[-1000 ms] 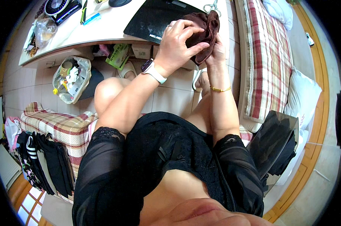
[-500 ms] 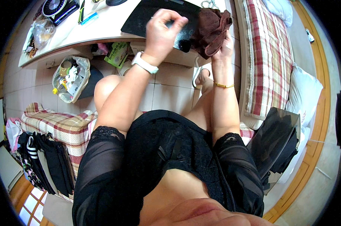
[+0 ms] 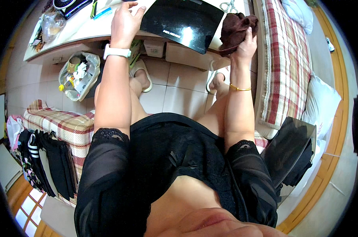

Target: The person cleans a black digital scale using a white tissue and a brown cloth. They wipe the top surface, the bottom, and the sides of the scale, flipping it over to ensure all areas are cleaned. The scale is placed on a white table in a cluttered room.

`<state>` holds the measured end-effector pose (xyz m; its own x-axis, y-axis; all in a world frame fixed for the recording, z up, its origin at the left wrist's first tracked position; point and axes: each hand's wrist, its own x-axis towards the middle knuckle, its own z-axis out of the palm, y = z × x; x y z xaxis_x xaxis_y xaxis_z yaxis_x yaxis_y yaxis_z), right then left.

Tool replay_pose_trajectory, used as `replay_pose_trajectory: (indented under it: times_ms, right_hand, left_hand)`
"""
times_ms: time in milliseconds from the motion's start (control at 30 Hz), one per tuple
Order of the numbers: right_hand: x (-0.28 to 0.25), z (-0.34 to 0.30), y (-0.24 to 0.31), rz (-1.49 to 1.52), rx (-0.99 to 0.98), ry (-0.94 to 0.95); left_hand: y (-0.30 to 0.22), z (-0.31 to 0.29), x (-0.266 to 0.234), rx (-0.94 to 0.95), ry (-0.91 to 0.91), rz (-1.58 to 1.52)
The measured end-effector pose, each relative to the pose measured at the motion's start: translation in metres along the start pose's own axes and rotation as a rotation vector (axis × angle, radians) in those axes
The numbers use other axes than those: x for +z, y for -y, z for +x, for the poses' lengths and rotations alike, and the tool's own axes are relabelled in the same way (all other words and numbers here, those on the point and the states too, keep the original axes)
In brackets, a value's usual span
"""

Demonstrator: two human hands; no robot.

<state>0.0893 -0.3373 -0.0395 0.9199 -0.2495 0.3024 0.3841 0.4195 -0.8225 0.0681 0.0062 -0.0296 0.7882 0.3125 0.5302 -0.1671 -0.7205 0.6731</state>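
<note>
A bunched dark brown cloth (image 3: 235, 33) is gripped in my right hand (image 3: 245, 49) beyond the right end of the glossy black panel (image 3: 179, 17). That panel lies flat on the white table (image 3: 84, 27) and shows a bright reflection near its front edge. My left hand (image 3: 125, 23), with a pale watch at the wrist, is over the table just left of the panel. Its thumb stands apart from the fingers and nothing shows in it; the fingertips reach close to the top edge of the picture.
Metal scissors (image 3: 228, 6) lie beyond the cloth. A fan-like device (image 3: 64, 3) and a clear plastic bag (image 3: 53, 23) are on the table's left side. Below stands a lined trash bin (image 3: 79, 77). A plaid-covered sofa (image 3: 285, 59) runs along the right.
My left hand has moved left, off the panel, and its fingers have loosened. My right hand has shifted slightly right with the cloth, uncovering the panel's right side.
</note>
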Motion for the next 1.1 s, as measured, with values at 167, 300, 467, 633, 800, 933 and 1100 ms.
replay_pose_trajectory:
  times_ms: [167, 300, 467, 633, 800, 933, 1100]
  right_hand:
    - [0.028, -0.01, -0.034, -0.7, -0.195, 0.144]
    - [0.026, -0.026, -0.058, -1.387, -0.381, 0.561]
    - [0.043, -0.031, -0.071, -1.486, -0.466, 0.661]
    - [0.116, -0.04, -0.112, -1.411, -0.533, 0.796]
    - [0.17, -0.036, -0.145, -1.346, -0.516, 0.809]
    - [0.154, -0.037, -0.138, -1.317, -0.505, 0.822]
    - [0.085, -0.032, -0.088, -1.379, -0.47, 0.827]
  left_hand:
    - [0.033, -0.004, 0.007, -0.216, 0.388, 0.292]
    - [0.037, -0.021, 0.014, -0.162, 0.419, 0.29]
    - [0.039, -0.03, 0.014, -0.1, 0.298, 0.173]
    - [0.038, -0.029, 0.015, -0.064, 0.297, 0.174]
    - [0.056, -0.026, 0.019, -0.139, 0.336, 0.159]
    - [0.055, -0.032, 0.023, -0.152, 0.255, 0.138]
    - [0.046, -0.034, 0.013, -0.291, 0.293, 0.079]
